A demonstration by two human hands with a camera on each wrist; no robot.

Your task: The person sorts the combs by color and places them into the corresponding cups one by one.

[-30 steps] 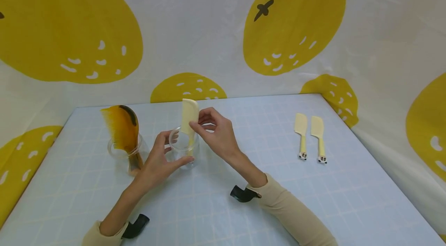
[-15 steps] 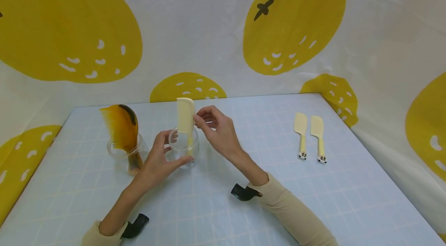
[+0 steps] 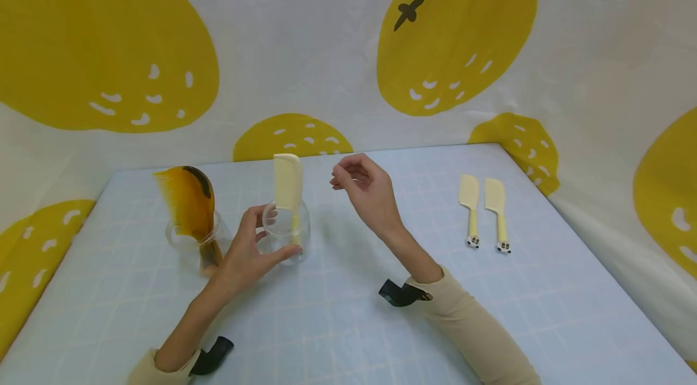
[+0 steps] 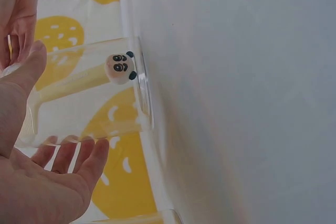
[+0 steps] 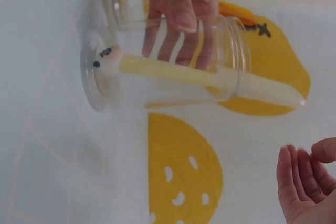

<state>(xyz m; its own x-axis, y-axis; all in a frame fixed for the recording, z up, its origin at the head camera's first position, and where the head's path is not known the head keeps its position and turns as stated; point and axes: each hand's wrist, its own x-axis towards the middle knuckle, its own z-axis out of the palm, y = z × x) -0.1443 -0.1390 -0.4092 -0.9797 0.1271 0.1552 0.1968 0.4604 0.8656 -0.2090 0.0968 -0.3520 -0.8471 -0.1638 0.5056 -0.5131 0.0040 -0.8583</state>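
Observation:
A clear jar (image 3: 279, 243) stands upright on the table, with my left hand (image 3: 245, 261) gripping its side, thumb in front and fingers behind. In the jar stands a cream comb (image 3: 288, 182), handle down, its toothed head above the rim. Through the clear wall, the left wrist view shows the panda head (image 4: 121, 67) on the handle's end near the jar's base. My right hand (image 3: 370, 194) is raised right of the comb, apart from it, its fingers loosely bent around nothing.
To the left, an amber tortoiseshell comb (image 3: 197, 203) leans in a second clear jar (image 3: 176, 240). Two more cream combs with panda-head ends, a left one (image 3: 469, 194) and a right one (image 3: 495, 197), lie flat at the table's right. Patterned cloth (image 3: 305, 70) hangs behind the table.
My right hand has let go of the cream comb and moved off to the right. The comb has tipped slightly left in the jar. My left hand keeps its hold.

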